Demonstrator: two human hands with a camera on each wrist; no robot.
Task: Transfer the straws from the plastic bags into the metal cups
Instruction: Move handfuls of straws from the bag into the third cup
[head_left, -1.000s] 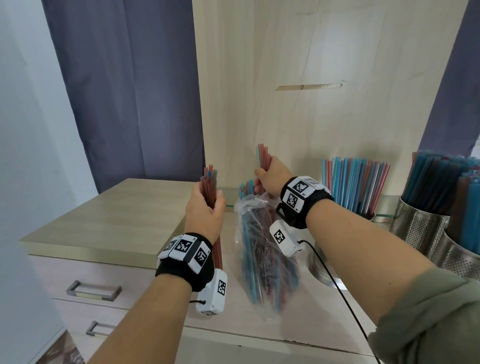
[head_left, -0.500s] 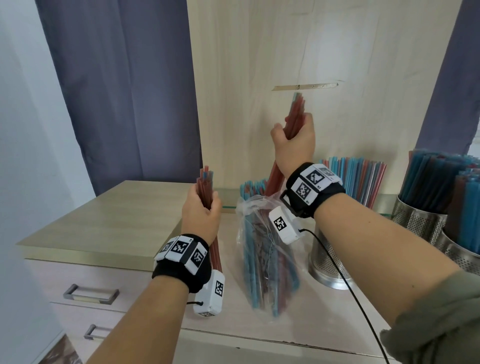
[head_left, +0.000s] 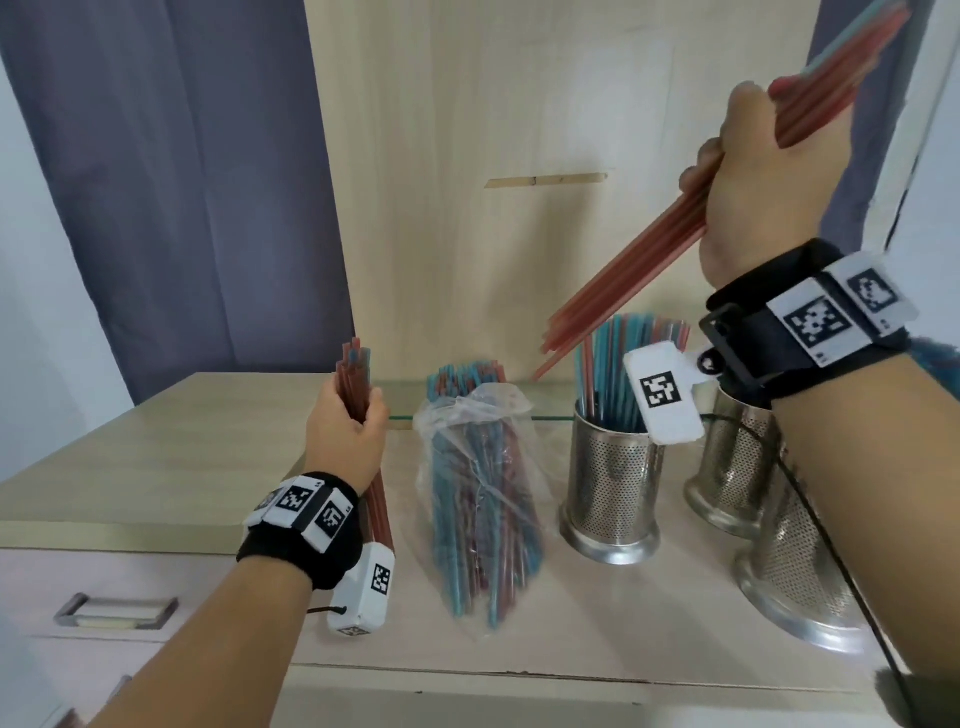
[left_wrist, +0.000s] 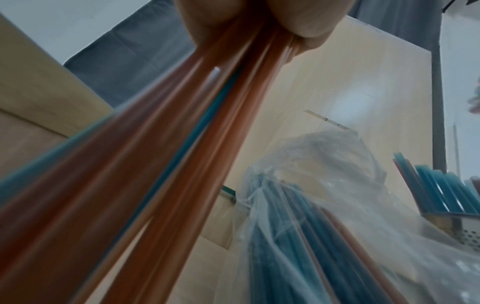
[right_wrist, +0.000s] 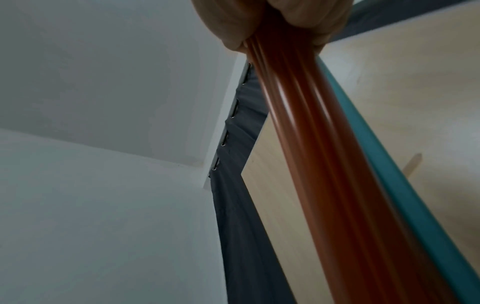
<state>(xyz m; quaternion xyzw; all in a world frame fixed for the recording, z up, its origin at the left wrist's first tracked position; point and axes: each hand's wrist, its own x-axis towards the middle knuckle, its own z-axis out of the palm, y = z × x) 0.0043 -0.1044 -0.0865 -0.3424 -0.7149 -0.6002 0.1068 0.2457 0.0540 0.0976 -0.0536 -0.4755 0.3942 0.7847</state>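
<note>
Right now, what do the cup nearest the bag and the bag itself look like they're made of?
Cup: likely stainless steel, shiny, perforated with fine holes, polished flared base. Bag: thin clear plastic film, glossy and crinkled; the straws inside show through.

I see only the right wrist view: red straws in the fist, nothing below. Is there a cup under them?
Observer: Yes. The right hand holds its bundle tilted, lower tips above the nearest metal cup.
Operator: Is that cup empty?
Observer: No, blue and red straws stand in it.
Operator: And the other hand?
Observer: The left hand grips a second bundle upright beside the plastic bag.
</note>
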